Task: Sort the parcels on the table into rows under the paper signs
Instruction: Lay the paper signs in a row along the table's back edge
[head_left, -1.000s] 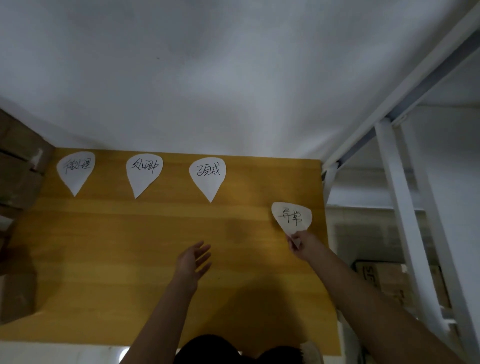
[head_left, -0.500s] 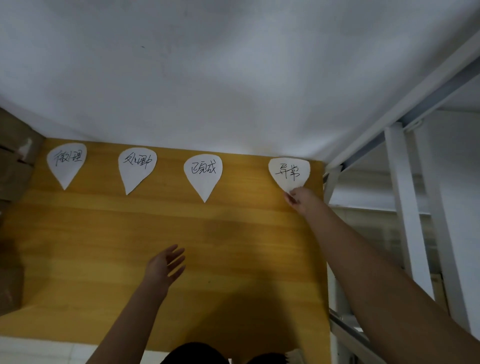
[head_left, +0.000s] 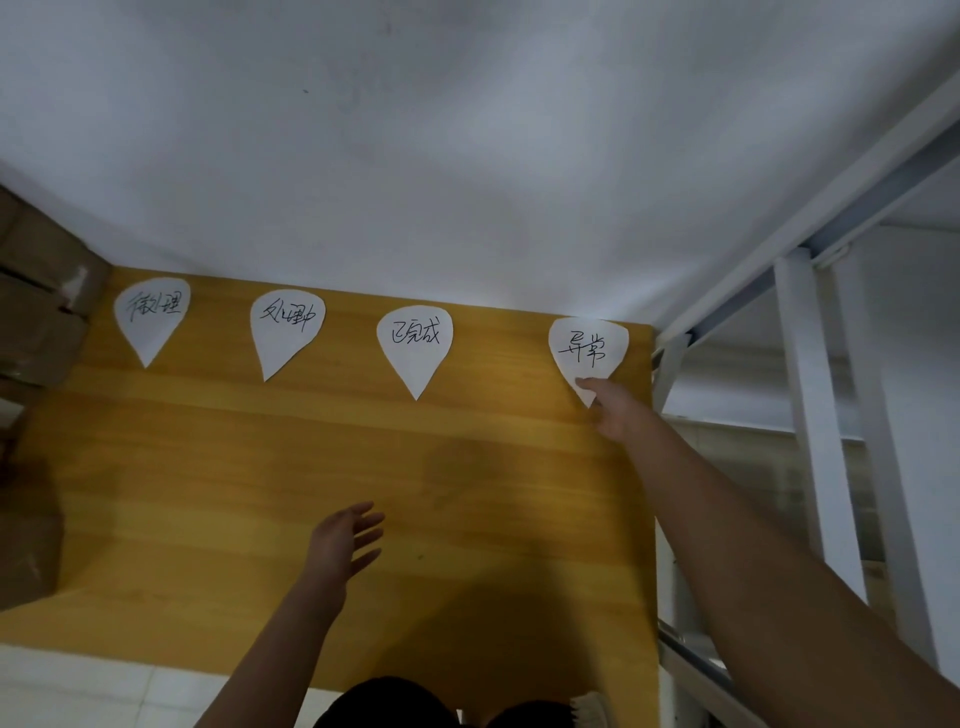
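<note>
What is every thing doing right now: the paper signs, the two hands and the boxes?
Leftmost sign, flat on the table, untouched.
Second sign, flat, untouched.
Third sign, flat, untouched.
Rightmost sign, flat near the far right corner, touched at its lower tip.
Right hand, touching the rightmost sign's tip.
Left hand, fingers spread, holding nothing.
Cardboard boxes, stacked at the table's left end.
</note>
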